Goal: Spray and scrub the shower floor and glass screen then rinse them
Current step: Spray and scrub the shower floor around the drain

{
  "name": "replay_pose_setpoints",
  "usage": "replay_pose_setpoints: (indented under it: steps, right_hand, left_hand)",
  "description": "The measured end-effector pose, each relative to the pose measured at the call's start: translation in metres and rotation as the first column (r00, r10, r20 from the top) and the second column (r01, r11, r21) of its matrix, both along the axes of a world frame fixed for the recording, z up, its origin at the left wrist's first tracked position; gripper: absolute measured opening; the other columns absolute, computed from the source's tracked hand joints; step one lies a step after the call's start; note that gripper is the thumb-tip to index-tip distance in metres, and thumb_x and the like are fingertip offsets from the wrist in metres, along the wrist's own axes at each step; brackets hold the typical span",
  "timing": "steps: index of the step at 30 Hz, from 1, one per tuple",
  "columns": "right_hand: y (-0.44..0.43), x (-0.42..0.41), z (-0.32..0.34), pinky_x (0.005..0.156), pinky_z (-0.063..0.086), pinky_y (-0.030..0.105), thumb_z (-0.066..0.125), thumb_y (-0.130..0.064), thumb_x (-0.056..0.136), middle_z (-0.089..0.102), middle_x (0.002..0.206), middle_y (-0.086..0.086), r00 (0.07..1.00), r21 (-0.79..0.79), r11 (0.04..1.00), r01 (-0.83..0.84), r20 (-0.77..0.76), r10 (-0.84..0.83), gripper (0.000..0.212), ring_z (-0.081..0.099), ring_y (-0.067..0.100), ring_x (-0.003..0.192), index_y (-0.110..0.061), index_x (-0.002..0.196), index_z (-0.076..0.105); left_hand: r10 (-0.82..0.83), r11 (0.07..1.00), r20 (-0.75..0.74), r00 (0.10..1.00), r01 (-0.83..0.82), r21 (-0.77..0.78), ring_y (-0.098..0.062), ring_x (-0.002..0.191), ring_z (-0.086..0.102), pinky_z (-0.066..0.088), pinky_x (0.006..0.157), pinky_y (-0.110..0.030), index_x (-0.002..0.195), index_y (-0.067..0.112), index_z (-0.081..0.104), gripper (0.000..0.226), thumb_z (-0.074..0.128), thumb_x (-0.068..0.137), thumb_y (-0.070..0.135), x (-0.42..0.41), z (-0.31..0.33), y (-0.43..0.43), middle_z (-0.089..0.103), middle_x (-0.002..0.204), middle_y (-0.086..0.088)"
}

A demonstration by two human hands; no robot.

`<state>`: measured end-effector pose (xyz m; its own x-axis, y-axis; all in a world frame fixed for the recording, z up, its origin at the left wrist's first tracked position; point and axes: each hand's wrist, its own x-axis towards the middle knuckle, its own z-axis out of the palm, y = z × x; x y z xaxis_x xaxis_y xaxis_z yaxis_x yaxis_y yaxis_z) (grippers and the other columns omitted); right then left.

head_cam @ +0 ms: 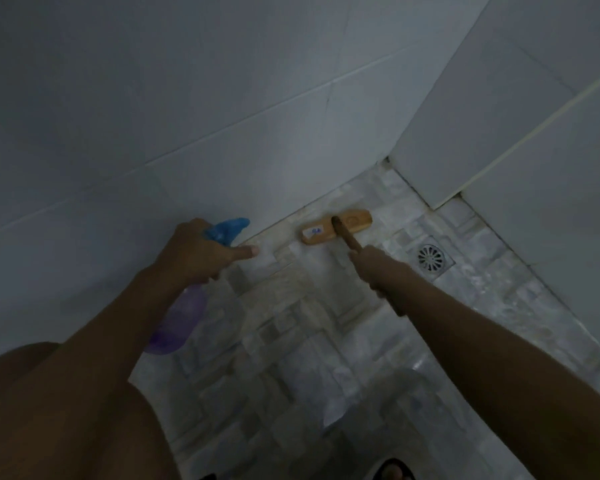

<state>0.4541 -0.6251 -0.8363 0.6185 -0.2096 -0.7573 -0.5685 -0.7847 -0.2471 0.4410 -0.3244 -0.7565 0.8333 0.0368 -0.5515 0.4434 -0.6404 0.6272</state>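
Pale tiled walls (222, 98) meet in a dim shower corner, and below them lies the floor (291, 341), a mosaic of small pale tiles with a wet sheen and some yellowish staining near the wall joint. The glass screen is not in view. The left hand (194, 254) grips the neck of a bottle (181, 317), purple and see-through with a blue trigger top, its body hanging down under the wrist and one finger stretched out towards the wall. The bottle looks light and rigid; the neck under the trigger is the sensible hold, though wet plastic may slip. The right hand (374, 268) is clenched round the dark handle of a brush (336, 226), whose wooden head sits on the floor right against the wall joint, ahead of both hands and between them. The brush looks stiff and fairly light, so a hold low on the handle should let the person press hard. A round drain (430, 258) lies just right of the right hand, near the brush but apart from it.
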Motion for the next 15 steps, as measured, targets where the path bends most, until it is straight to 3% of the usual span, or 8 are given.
replay_pose_setpoints:
  steps: [4,8,10,12,15]
  right_hand:
    - [0.016,0.042,-0.001,0.059,0.047,0.033,0.036,-0.036,0.105,0.055,0.093,0.013,0.993,0.040,0.995,0.096,0.067,-0.099,0.040,0.054,0.026,0.070,-0.005,0.127,0.049]
    - [0.020,0.021,0.002,0.058,0.047,0.034,0.036,-0.041,0.104,0.057,0.087,0.014,0.997,0.052,0.996,0.068,0.022,-0.069,0.039,0.053,0.026,0.065,-0.007,0.117,0.050]
    - [0.028,-0.012,0.002,0.066,0.049,0.038,0.034,-0.036,0.106,0.061,0.100,0.017,1.000,0.010,1.000,-0.015,0.005,0.015,0.038,0.062,0.033,0.081,-0.007,0.122,0.052]
    - [0.034,-0.051,-0.001,0.075,0.046,0.039,0.033,-0.033,0.107,0.057,0.094,0.013,0.994,0.002,0.994,-0.105,-0.003,0.105,0.042,0.062,0.039,0.103,-0.001,0.127,0.053]
    - [0.042,-0.087,-0.001,0.081,0.044,0.039,0.034,-0.036,0.106,0.053,0.090,0.012,0.987,0.012,0.988,-0.152,-0.046,0.152,0.048,0.060,0.040,0.108,0.002,0.123,0.056]
  left_hand:
    - [0.095,0.992,0.090,0.991,-0.102,0.072,-0.012,0.055,0.059,0.047,0.056,-0.019,0.097,0.006,0.071,0.061,0.084,0.065,0.057,0.006,0.004,-0.002,0.070,0.078,-0.006]
    - [0.127,0.992,0.093,0.988,-0.128,0.013,-0.012,0.038,0.050,0.043,0.038,-0.018,0.075,0.007,0.066,0.046,0.080,0.075,0.051,0.012,0.010,0.003,0.066,0.066,-0.009]
    - [0.129,0.991,0.085,0.988,-0.131,0.014,-0.015,0.042,0.052,0.042,0.036,-0.018,0.076,0.006,0.066,0.045,0.079,0.078,0.049,0.014,0.013,0.010,0.067,0.068,-0.011]
    - [0.129,0.991,0.074,0.989,-0.130,0.015,-0.017,0.043,0.053,0.041,0.038,-0.019,0.081,0.005,0.066,0.042,0.078,0.080,0.045,0.018,0.015,0.013,0.067,0.070,-0.011]
    - [0.119,0.993,0.050,0.992,-0.120,0.017,-0.014,0.041,0.053,0.039,0.033,-0.016,0.084,0.004,0.067,0.041,0.079,0.080,0.044,0.020,0.016,0.017,0.068,0.073,-0.012]
